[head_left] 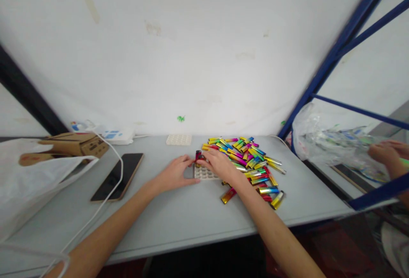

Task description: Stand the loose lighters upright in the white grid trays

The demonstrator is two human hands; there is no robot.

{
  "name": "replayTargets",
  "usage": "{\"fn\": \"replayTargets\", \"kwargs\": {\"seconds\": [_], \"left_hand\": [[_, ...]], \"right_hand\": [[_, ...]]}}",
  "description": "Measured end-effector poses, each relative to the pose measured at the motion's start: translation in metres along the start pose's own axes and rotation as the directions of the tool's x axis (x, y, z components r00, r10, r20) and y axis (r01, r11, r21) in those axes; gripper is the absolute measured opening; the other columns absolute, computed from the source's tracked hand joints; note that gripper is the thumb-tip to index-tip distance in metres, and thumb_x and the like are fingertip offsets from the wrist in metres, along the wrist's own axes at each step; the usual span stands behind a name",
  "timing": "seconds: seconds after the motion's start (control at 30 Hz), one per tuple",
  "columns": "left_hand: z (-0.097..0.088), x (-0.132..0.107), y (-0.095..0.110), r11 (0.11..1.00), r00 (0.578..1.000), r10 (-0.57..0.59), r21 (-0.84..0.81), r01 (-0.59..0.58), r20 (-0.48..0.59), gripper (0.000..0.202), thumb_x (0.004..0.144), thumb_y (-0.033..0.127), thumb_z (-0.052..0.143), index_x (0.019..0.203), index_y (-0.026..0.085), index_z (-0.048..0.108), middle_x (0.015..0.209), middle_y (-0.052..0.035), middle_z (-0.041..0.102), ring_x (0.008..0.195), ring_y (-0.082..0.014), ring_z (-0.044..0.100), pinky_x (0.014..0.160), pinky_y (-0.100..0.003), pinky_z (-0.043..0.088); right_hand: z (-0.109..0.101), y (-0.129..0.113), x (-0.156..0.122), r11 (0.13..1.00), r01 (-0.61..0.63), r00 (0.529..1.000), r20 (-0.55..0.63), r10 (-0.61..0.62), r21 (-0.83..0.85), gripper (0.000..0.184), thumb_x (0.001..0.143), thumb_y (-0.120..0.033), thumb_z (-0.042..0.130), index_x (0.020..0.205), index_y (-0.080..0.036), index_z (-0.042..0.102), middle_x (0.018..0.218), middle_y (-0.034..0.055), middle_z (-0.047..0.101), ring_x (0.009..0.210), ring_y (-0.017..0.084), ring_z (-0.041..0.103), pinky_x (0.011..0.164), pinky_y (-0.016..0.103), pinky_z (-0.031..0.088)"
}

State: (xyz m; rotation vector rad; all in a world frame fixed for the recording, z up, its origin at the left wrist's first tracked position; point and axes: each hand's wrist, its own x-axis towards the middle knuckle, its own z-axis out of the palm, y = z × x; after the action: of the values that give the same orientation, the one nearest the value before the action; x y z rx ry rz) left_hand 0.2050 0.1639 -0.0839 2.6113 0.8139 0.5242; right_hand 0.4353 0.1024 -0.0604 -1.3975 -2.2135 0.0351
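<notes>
A white tray with rows of holes lies on the table in front of me. My left hand is at its left side, thumb along the near corner and fingers by the far corner, holding the tray. Over the tray's far left part, my right hand has its fingers closed on a red lighter. Dark tops of lighters show beside the fingertips, partly hidden by the hand. To the right spreads a loose pile of shiny multicoloured lighters, some of them under my right wrist.
A second white tray lies by the wall. On the left are a phone, a white cable, a cardboard box and a white plastic bag. Beyond the blue frame, another person's hands are near a clear bag.
</notes>
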Motion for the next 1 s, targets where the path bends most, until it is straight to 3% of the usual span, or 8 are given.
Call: {"fn": "replayTargets", "kwargs": {"seconds": [0.17, 0.33, 0.43, 0.5, 0.6, 0.73, 0.87, 1.0], "left_hand": [[0.002, -0.001, -0.003, 1.000, 1.000, -0.003, 0.006, 0.003, -0.002, 0.056, 0.084, 0.065, 0.079, 0.116, 0.019, 0.075, 0.111, -0.0108, 0.069, 0.101, -0.0297, 0.067, 0.094, -0.042, 0.054], [0.002, -0.001, -0.004, 1.000, 1.000, 0.007, -0.001, -0.007, -0.011, 0.053, 0.086, 0.068, 0.076, 0.112, 0.021, 0.075, 0.111, -0.0096, 0.069, 0.102, -0.0294, 0.067, 0.092, -0.041, 0.054], [0.002, -0.001, -0.004, 1.000, 1.000, -0.004, 0.004, 0.004, -0.007, 0.054, 0.086, 0.069, 0.075, 0.113, 0.021, 0.074, 0.112, -0.0090, 0.068, 0.103, -0.0296, 0.067, 0.094, -0.041, 0.054], [0.002, 0.000, -0.004, 1.000, 1.000, -0.016, 0.006, 0.016, 0.005, 0.057, 0.086, 0.069, 0.075, 0.117, 0.021, 0.073, 0.113, -0.0090, 0.068, 0.104, -0.0298, 0.067, 0.094, -0.041, 0.054], [0.002, 0.002, -0.006, 1.000, 0.999, -0.027, 0.007, 0.027, 0.018, 0.063, 0.084, 0.070, 0.075, 0.123, 0.020, 0.072, 0.113, -0.0097, 0.068, 0.103, -0.0305, 0.068, 0.093, -0.040, 0.054], [0.001, 0.002, -0.006, 1.000, 1.000, -0.015, -0.017, 0.015, 0.014, 0.062, 0.083, 0.069, 0.076, 0.121, 0.020, 0.073, 0.114, -0.0102, 0.069, 0.103, -0.0304, 0.068, 0.094, -0.040, 0.055], [0.000, 0.001, -0.002, 1.000, 0.999, -0.028, -0.007, 0.028, 0.022, 0.060, 0.085, 0.067, 0.076, 0.121, 0.019, 0.072, 0.117, -0.0117, 0.069, 0.108, -0.0317, 0.068, 0.097, -0.042, 0.054], [0.000, 0.001, 0.001, 0.999, 0.999, -0.028, 0.023, 0.027, 0.029, 0.061, 0.086, 0.065, 0.075, 0.124, 0.018, 0.071, 0.118, -0.0121, 0.069, 0.108, -0.0322, 0.067, 0.099, -0.043, 0.054]], "right_hand": [[-0.003, -0.006, 0.005, 0.997, 0.065, 0.996, 0.069, -0.061, -0.052, 0.026, 0.108, -0.042, 0.062, 0.105, -0.018, 0.071, 0.095, 0.0080, 0.075, 0.085, 0.021, 0.069, 0.075, 0.029, 0.047], [-0.001, -0.010, 0.008, 0.982, -0.052, 0.993, 0.098, 0.070, -0.181, 0.036, 0.105, -0.050, 0.066, 0.093, -0.017, 0.076, 0.082, 0.0093, 0.075, 0.077, 0.023, 0.069, 0.070, 0.030, 0.042], [-0.003, -0.005, 0.006, 0.990, -0.081, 0.984, 0.151, 0.099, -0.119, 0.041, 0.105, -0.054, 0.065, 0.087, -0.019, 0.077, 0.079, 0.0068, 0.076, 0.073, 0.021, 0.068, 0.066, 0.029, 0.040], [-0.009, 0.004, 0.002, 0.989, -0.127, 0.984, 0.115, 0.135, -0.071, 0.045, 0.108, -0.057, 0.059, 0.089, -0.020, 0.077, 0.080, 0.0052, 0.076, 0.072, 0.020, 0.067, 0.067, 0.029, 0.041], [-0.023, 0.028, -0.007, 0.951, -0.288, 0.957, -0.007, 0.289, -0.108, 0.046, 0.114, -0.048, 0.048, 0.096, -0.019, 0.078, 0.090, 0.0073, 0.078, 0.081, 0.020, 0.069, 0.076, 0.028, 0.045], [-0.034, 0.062, -0.011, 0.850, -0.490, 0.871, -0.062, 0.488, -0.192, 0.025, 0.110, -0.024, 0.055, 0.118, -0.014, 0.076, 0.117, 0.0135, 0.079, 0.110, 0.023, 0.071, 0.096, 0.029, 0.047], [-0.036, 0.081, 0.002, 0.780, -0.563, 0.818, -0.055, 0.572, -0.273, 0.031, 0.110, -0.021, 0.050, 0.125, -0.013, 0.076, 0.128, 0.0176, 0.075, 0.123, 0.025, 0.067, 0.106, 0.032, 0.045], [-0.030, 0.088, 0.018, 0.783, -0.548, 0.819, 0.001, 0.574, -0.295, 0.029, 0.108, -0.027, 0.058, 0.125, -0.013, 0.076, 0.130, 0.0180, 0.075, 0.123, 0.026, 0.068, 0.104, 0.031, 0.045]]}}
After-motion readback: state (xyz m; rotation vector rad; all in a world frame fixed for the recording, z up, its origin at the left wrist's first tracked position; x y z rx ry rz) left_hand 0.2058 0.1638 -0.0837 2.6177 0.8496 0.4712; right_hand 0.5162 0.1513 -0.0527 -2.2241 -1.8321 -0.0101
